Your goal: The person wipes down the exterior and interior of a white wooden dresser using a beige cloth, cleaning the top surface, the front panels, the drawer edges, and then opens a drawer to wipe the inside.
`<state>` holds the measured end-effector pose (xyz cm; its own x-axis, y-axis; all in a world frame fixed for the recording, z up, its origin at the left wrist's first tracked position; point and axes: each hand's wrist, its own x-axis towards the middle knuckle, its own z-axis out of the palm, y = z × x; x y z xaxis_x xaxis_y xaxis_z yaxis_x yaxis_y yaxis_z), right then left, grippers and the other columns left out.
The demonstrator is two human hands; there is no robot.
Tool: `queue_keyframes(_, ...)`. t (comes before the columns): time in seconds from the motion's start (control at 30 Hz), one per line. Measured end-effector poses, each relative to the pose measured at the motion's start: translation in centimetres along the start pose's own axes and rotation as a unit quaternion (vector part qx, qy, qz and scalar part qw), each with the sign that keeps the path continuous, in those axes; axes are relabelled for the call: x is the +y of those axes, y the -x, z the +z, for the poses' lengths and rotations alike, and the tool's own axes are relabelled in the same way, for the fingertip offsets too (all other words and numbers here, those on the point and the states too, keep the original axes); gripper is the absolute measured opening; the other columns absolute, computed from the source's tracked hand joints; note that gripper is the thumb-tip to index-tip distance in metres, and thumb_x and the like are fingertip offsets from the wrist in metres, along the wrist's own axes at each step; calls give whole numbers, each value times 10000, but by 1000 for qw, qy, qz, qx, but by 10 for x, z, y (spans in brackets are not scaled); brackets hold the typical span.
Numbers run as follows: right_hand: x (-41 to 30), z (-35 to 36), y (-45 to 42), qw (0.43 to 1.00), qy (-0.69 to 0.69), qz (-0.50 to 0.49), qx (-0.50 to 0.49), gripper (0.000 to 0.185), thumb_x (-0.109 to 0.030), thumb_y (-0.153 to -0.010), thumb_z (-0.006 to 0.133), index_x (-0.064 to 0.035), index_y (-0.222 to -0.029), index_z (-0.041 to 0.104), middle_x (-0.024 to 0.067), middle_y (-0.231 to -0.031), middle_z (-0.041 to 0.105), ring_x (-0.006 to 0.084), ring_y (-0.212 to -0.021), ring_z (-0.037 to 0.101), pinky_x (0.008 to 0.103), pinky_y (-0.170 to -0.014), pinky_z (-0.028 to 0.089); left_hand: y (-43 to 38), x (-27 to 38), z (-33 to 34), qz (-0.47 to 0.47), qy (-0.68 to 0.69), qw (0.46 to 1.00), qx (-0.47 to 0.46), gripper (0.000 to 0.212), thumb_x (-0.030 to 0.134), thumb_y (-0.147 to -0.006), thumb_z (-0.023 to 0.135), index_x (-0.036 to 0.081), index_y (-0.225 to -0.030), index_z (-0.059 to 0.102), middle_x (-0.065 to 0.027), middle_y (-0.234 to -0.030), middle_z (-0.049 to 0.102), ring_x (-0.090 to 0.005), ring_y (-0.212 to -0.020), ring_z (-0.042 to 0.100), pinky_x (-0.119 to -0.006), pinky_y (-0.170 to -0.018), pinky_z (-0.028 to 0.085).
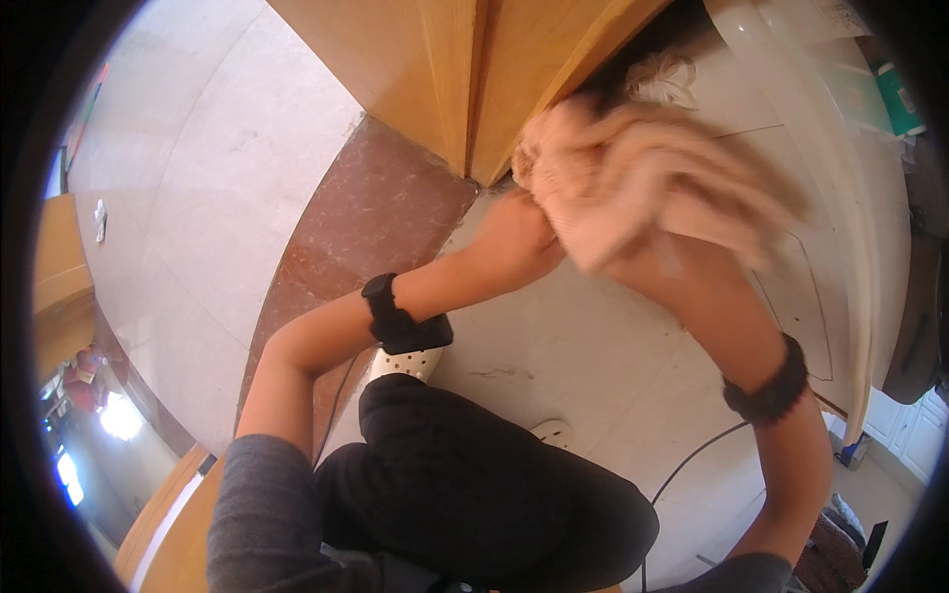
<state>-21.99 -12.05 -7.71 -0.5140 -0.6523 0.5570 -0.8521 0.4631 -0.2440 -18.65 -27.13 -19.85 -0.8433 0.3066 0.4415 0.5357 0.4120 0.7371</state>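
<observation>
A peach-coloured towel-like cloth (630,167), bunched and blurred by motion, is between my two hands beside the edge of a wooden door (511,96). My left hand (535,226) reaches in from the left and grips the cloth's near left side, its fingers mostly hidden by folds. From the lower right, my right hand (652,259) holds the cloth's lower part, blurred so that single fingers cannot be made out. Black bands circle both forearms. Below the cloth lies a pale tiled floor (578,333).
A reddish-brown stone threshold (371,200) runs left of the door. Beyond the cloth, a crumpled translucent plastic bag (663,78) lies on the floor. A white appliance-like panel (838,185) curves along the right. A black cable (689,456) hangs by my right arm. My knees (482,482) are bent below.
</observation>
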Motion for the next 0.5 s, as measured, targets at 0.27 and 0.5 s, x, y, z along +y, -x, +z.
queue_keyframes(0.27,6,87,27,985,23,152,-79,315,-206,-747,629,-56,-1020,584,129,-953,613,294,-895,586,384,-764,480,26,-30,4,-114,50,990,-61,371,165,-716,659,13,-1041,563,-196,-1115,526,-377,-1009,499,-424,-871,399)
queue_keyframes(0.5,6,83,58,970,73,76,-221,172,-139,-666,617,-23,-792,627,124,-898,598,269,-715,576,378,-585,474,45,-37,-1,-29,-10,969,-244,424,169,-716,638,66,-1110,522,-165,-1122,537,-333,-1165,424,-453,-941,344)
